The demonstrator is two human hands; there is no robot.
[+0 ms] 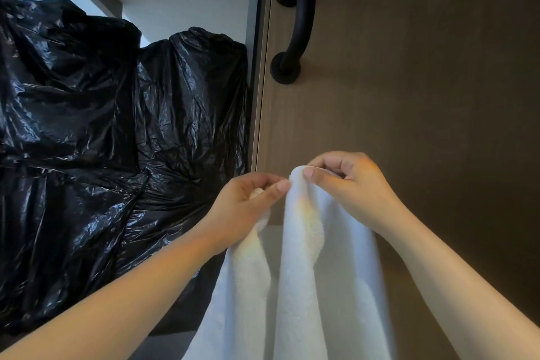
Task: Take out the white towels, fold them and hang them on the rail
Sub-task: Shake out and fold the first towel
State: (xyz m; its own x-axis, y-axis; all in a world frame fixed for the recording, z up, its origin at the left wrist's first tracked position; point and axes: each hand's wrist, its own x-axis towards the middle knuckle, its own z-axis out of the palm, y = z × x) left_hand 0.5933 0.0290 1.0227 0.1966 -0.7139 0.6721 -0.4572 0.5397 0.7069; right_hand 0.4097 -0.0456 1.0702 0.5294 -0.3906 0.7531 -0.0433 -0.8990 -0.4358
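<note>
A white towel (295, 286) hangs low in view, pinched at its top edge by both hands. Left hand (248, 207) and right hand (350, 184) nearly touch. Black bags (102, 140) sit left; a black handle (298, 14) is mounted above.

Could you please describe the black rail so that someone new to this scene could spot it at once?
Start at the brown wood-grain panel filling the right side. Near its left edge, at the top, a black rail stands off on round mounts. Unlike the crinkled black bags left of it, it is smooth, rigid and tubular.

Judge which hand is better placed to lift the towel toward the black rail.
Probably right. The right hand pinches the towel at its top corner, almost directly below the rail; the left hand sits lower and further left.
</note>
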